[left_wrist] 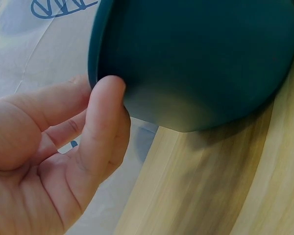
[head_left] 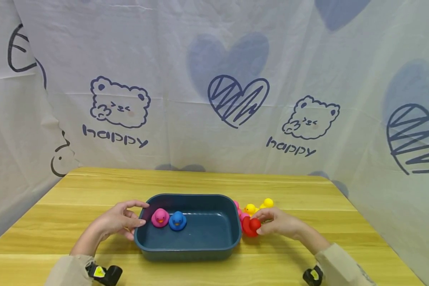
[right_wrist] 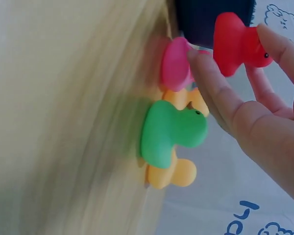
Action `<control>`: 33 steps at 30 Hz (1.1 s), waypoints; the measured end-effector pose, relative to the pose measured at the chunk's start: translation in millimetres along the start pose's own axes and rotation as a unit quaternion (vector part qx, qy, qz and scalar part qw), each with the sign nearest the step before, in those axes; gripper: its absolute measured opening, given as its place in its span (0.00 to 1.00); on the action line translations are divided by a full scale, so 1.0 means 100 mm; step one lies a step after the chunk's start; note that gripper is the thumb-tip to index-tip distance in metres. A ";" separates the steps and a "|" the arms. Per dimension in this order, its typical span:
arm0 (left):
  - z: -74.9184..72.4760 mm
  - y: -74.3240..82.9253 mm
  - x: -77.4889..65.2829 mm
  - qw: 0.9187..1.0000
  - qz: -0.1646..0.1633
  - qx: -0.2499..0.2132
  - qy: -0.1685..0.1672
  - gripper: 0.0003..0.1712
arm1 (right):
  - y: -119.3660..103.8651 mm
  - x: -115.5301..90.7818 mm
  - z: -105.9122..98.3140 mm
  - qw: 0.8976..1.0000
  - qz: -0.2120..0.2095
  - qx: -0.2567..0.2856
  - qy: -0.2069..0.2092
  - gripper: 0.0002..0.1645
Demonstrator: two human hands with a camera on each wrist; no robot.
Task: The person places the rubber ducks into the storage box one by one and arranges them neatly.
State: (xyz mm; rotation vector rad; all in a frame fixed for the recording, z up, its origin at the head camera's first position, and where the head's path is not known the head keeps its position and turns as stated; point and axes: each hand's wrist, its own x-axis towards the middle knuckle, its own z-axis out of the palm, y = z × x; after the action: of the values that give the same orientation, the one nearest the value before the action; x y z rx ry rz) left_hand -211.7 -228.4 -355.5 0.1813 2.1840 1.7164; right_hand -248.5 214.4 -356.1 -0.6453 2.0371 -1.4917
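Note:
My left hand (head_left: pixel 116 220) grips the left rim of a dark teal plastic bin (head_left: pixel 207 234), thumb and fingers on either side of the wall. Inside the bin, toward its left end, a pink rubber duck (head_left: pixel 160 218) and a blue rubber duck (head_left: pixel 177 221) sit side by side. Just outside the right wall, my right hand (head_left: pixel 282 224) holds a red rubber duck (right_wrist: pixel 229 45) between thumb and fingers. In the right wrist view the red duck is raised off the table, close to the bin's end.
Beside the bin on the right stand more ducks: a pink duck (right_wrist: pixel 175 64), a green duck (right_wrist: pixel 161 137) and yellow ducks (head_left: pixel 268 203), partly behind my right hand in the head view. All rest on a wood-grain table (head_left: pixel 93 186). A printed white cloth (head_left: pixel 178 119) hangs behind it.

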 end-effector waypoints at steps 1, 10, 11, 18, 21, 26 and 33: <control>0.00 0.00 0.00 1.000 0.000 0.000 0.000 0.33 | -0.01 0.01 -0.01 1.000 -0.001 0.008 0.001 0.19; 0.00 0.01 0.00 1.000 0.000 -0.002 0.000 0.32 | -0.12 0.04 -0.03 0.998 -0.009 0.061 0.026 0.18; 0.00 0.01 0.00 1.000 -0.001 -0.002 0.000 0.33 | -0.13 0.05 -0.03 0.998 -0.012 0.060 0.031 0.20; 0.00 0.01 0.00 1.000 -0.003 0.001 0.001 0.33 | -0.22 0.13 0.00 0.993 -0.035 0.090 0.062 0.26; 0.00 0.00 0.00 1.000 -0.002 0.002 0.000 0.33 | -0.27 0.18 0.03 0.991 -0.039 0.110 0.069 0.27; 0.00 -0.01 0.00 1.000 0.000 0.001 -0.001 0.33 | -0.35 0.27 0.09 0.988 -0.040 0.135 0.065 0.26; 0.00 0.00 0.00 1.000 0.002 -0.001 -0.003 0.32 | -0.43 0.38 0.17 0.987 -0.028 0.143 0.067 0.25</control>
State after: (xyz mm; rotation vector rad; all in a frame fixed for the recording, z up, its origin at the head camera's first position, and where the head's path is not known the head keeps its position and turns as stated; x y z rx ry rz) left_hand -211.5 -229.0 -355.3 0.1896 2.1793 1.7167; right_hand -262.9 166.0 -323.9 -0.5011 1.8619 -1.8609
